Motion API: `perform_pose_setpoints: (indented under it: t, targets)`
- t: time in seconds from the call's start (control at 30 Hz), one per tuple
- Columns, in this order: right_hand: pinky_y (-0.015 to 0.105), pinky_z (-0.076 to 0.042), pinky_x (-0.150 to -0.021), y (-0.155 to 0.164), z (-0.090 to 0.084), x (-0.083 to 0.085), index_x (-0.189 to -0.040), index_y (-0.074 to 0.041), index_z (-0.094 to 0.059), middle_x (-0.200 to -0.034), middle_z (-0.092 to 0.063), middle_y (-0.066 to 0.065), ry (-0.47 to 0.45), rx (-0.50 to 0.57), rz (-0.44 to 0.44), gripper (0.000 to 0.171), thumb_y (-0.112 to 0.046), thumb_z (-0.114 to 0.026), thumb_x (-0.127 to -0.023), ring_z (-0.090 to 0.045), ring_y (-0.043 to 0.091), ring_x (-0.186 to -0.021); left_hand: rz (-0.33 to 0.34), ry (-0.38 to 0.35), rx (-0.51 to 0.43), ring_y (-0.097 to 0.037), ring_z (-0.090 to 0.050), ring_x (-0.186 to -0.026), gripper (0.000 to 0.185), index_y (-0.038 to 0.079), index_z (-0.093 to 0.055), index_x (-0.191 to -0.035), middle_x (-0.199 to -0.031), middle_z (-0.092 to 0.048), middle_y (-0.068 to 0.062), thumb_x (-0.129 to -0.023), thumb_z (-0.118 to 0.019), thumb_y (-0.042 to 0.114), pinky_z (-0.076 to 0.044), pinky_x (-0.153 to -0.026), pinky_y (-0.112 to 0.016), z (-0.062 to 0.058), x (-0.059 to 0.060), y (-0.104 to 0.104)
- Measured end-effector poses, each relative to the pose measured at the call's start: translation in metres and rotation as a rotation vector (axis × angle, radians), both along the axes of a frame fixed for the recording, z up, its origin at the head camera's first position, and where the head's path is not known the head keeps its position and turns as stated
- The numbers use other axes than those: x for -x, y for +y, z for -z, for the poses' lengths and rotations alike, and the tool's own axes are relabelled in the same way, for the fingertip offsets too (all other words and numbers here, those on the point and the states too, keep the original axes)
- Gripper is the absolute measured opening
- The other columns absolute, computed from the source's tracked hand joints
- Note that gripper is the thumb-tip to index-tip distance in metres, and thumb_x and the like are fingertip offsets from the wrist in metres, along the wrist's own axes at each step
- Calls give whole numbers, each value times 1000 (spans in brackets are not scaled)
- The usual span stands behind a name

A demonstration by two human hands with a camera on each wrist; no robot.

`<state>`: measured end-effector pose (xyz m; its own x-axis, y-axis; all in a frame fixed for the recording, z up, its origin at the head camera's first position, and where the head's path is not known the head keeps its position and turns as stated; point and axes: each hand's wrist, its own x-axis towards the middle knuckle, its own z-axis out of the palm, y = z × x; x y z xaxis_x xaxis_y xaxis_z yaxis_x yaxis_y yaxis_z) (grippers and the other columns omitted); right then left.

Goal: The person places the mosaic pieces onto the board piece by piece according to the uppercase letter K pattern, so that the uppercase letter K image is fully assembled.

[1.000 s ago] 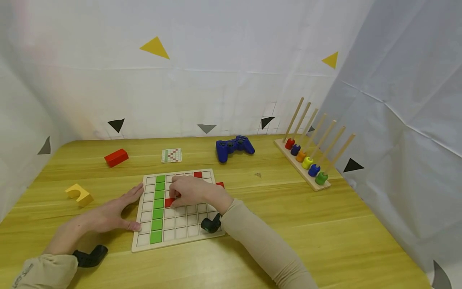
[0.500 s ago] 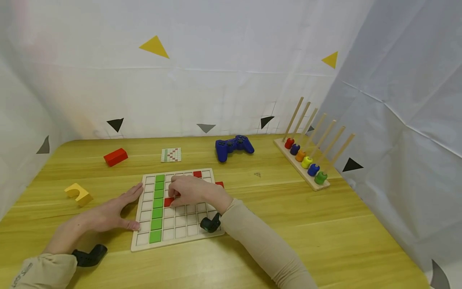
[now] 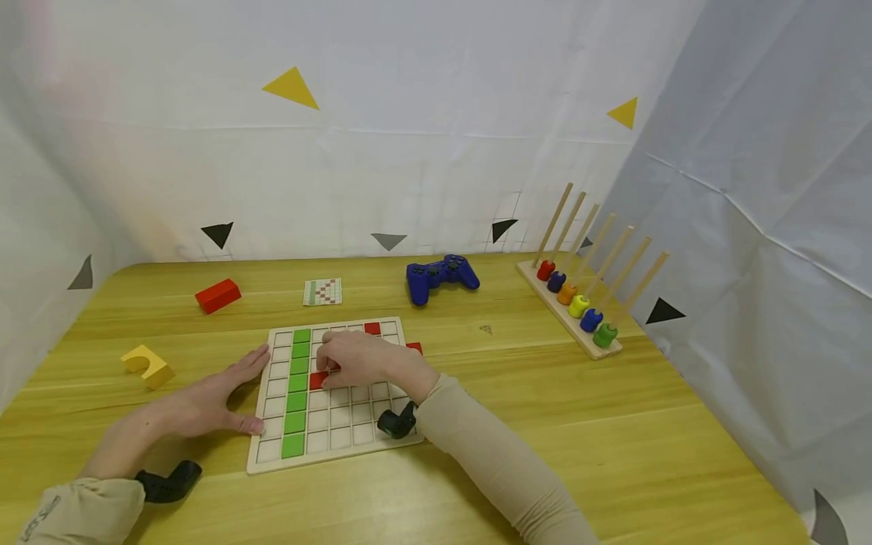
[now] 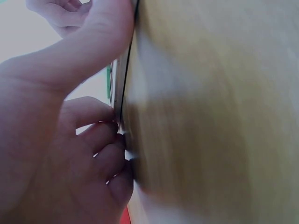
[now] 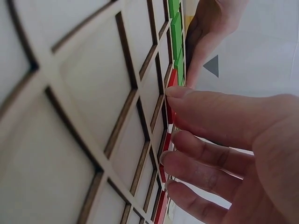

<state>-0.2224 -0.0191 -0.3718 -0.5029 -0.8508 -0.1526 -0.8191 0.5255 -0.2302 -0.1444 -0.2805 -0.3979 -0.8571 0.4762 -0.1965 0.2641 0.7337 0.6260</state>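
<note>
A wooden grid board (image 3: 320, 454) lies on the table with a column of green tiles (image 3: 296, 401) and some red tiles. My left hand (image 3: 204, 401) rests along the board's left edge, thumb and fingers spread apart and touching the rim. Over the grid, my right hand (image 3: 361, 358) reaches down with bent fingers. Its thumb and fingertips pinch at a red tile (image 3: 317, 381) beside the green column. In the right wrist view the thumb overlaps this red tile (image 5: 170, 109), which lies in the grid. More red tiles (image 5: 161, 205) run past the fingertips, partly hidden.
Behind the board lie a small pattern card (image 3: 322, 292) and a blue game controller (image 3: 441, 277). A red block (image 3: 218, 296) and a yellow arch block (image 3: 151, 369) lie to the left. A peg stand (image 3: 568, 310) with coloured beads stands at the right.
Both hands and the board stay almost where they were. The whole head view shifts very slightly.
</note>
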Motion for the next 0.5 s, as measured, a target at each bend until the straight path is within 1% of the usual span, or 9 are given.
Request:
perform_pose_setpoints:
  t: [0.17,0.3,0.43,0.5]
  targets:
    - [14,-45,-79,1,0,0,-113,-15,-71,-104,-58,-4,-18,-2,-3,24,-30,-71,-95,-55,6,-90,-4,-1,9,-57,-9,-146,114,1,-15,-159,-165,-3,-27,-78,-79,50,-14,-112,-74,0,1,-1]
    - [14,-44,-79,5,-3,2,-116,-15,-69,-103,-58,-5,-59,18,1,26,-31,-69,-96,-54,6,-90,-1,1,12,-57,-9,-146,114,1,-15,-159,-165,-3,-27,-78,-78,51,-15,-112,-74,0,1,-1]
    - [18,-46,-78,19,-14,7,-121,-12,-68,-105,-60,-4,-116,75,17,30,-31,-66,-98,-55,8,-88,0,3,12,-57,-9,-146,114,1,-15,-159,-165,-3,-26,-78,-78,51,-15,-112,-74,1,1,-1]
    - [20,-46,-79,30,-19,11,-124,-10,-67,-108,-63,-1,-138,111,21,32,-30,-66,-98,-56,10,-89,-1,5,7,-57,-9,-146,115,1,-15,-159,-165,-3,-27,-78,-79,51,-16,-112,-73,1,1,-1]
